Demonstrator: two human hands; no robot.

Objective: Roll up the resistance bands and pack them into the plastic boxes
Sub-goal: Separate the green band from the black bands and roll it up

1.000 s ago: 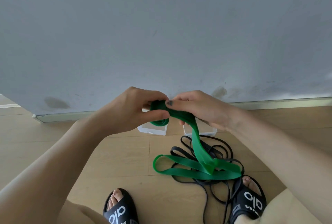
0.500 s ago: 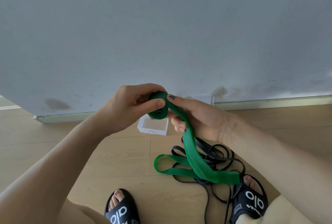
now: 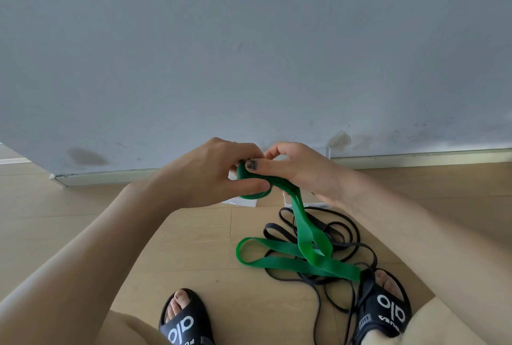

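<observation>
Two hands on the green resistance band mid-frame: my left hand pinches the coil, right hand pinches the feed. Loose tail's tangled over black bands; I reckon it'll snag and unwind the coil.

The floor is of light wooden planks and it meets a grey wall at a pale skirting board. On the floor lies the loose part of a green band, in flat loops, and it lies across a tangle of thin black bands. 2 black slippers stand on the floor near the lower edge; the right one touches the black bands. Clear plastic boxes stand close to the wall, mostly hidden behind the hands.
</observation>
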